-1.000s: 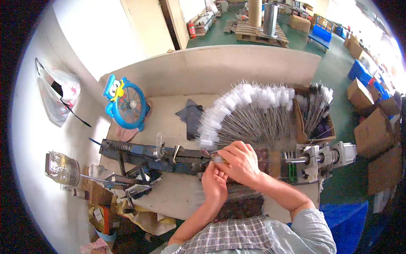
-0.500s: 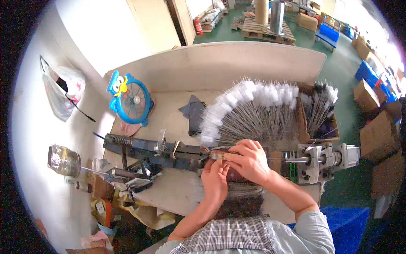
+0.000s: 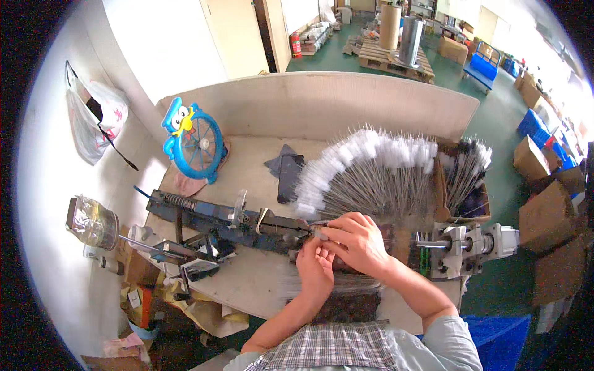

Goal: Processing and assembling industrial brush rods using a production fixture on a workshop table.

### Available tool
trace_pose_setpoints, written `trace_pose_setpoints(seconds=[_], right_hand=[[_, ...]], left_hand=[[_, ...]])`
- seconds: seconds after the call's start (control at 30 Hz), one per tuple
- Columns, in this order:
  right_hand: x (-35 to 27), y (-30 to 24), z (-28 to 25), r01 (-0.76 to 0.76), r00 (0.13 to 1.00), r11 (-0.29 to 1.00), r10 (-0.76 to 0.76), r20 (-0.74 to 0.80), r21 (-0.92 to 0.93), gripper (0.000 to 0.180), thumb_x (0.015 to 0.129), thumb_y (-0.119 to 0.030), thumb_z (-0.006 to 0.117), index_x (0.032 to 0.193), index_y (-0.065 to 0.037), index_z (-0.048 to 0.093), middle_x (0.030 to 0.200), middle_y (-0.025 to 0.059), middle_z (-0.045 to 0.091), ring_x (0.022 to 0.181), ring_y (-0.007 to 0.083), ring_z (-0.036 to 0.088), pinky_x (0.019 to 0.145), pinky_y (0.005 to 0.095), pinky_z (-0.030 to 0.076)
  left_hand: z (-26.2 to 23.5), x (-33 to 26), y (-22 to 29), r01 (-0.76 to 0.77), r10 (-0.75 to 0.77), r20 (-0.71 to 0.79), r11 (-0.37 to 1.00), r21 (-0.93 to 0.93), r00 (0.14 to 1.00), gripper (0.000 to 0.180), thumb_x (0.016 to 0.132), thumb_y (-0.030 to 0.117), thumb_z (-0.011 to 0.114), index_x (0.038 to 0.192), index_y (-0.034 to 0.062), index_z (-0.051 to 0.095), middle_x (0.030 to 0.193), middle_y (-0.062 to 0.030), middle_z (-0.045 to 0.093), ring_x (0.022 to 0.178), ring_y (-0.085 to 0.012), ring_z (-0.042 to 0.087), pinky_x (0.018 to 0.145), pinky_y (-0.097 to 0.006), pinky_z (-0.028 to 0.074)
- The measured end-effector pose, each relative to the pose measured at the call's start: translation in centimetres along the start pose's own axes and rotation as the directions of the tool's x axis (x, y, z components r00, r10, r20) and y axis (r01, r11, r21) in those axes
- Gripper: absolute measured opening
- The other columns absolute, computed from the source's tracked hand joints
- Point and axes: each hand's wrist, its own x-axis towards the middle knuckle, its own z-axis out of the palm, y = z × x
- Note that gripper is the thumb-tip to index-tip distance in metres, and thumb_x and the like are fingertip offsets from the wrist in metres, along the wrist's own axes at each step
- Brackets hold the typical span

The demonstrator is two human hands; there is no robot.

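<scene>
Both hands meet at the inner end of a long dark metal machine bar [image 3: 247,224]. My left hand [image 3: 315,266] has its fingers curled and pinched, pointing up toward the other hand. From the right, my right hand [image 3: 359,242] reaches over with thumb and fingers closed together. Between the fingertips is a small pale piece, too small and covered to name. Just beyond the hands, a wide fan of wire-stemmed brushes [image 3: 377,170] with white bristle heads lies on the table. Thin wires [image 3: 334,285] lie in a blurred bundle below my hands.
At right stands a clamped shaft with a motor [image 3: 473,244]; at left, a motor wrapped in plastic [image 3: 93,222]. A carton of darker brushes [image 3: 464,179], a phone-like dark slab [image 3: 289,178] and a blue duck-shaped fan [image 3: 197,145] are on the table. A raised board [image 3: 322,102] edges its back.
The whole view has shifted slightly, so the table sits lower in the picture. My hands stay together at the same spot, and my right fingers have closed further over the small piece.
</scene>
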Motion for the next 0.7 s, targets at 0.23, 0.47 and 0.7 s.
trace_pose_setpoints(seconds=[0.23, 0.47, 0.7], right_hand=[[-0.7, 0.2, -0.9, -0.002, 1.000, 0.995, 0.001, -0.011, -0.098, 0.022, 0.068, -0.019, 0.070, 0.089, -0.012, 0.068, 0.094, 0.0020, 0.062, 0.093, 0.0211, 0.056, 0.078, 0.0354, 0.044], [-0.4, 0.0, -0.6, -0.008, 1.000, 0.998, 0.007, -0.011, -0.067, 0.024, 0.067, -0.018, 0.069, 0.090, -0.013, 0.068, 0.095, 0.0019, 0.062, 0.093, 0.0214, 0.055, 0.077, 0.0356, 0.044], [-0.5, -0.1, 1.0, 0.016, 0.997, 0.998, -0.020, -0.071, -0.066, 0.026, 0.065, -0.017, 0.069, 0.091, -0.012, 0.068, 0.092, 0.0006, 0.062, 0.087, 0.0197, 0.057, 0.075, 0.0339, 0.044]], left_hand=[[1.1, -0.7, 0.0, -0.090, 0.088, 0.020, 0.990, 0.107, 0.996, 0.008, 0.084, 0.003, 0.054, 0.091, 0.0034, 0.052, 0.093, -0.0065, 0.057, 0.083, -0.0155, 0.057, 0.074, -0.029, 0.047], [1.5, -0.6, -0.1, -0.113, 0.112, 0.010, 0.986, 0.123, 0.994, 0.011, 0.086, 0.005, 0.052, 0.096, 0.0008, 0.052, 0.094, -0.0069, 0.057, 0.084, -0.0147, 0.058, 0.075, -0.027, 0.049], [1.6, -0.5, 0.1, -0.084, 0.092, -0.055, 0.988, 0.133, 0.994, 0.006, 0.086, 0.011, 0.054, 0.080, 0.0071, 0.054, 0.079, -0.0010, 0.056, 0.066, -0.0082, 0.054, 0.053, -0.019, 0.044]])
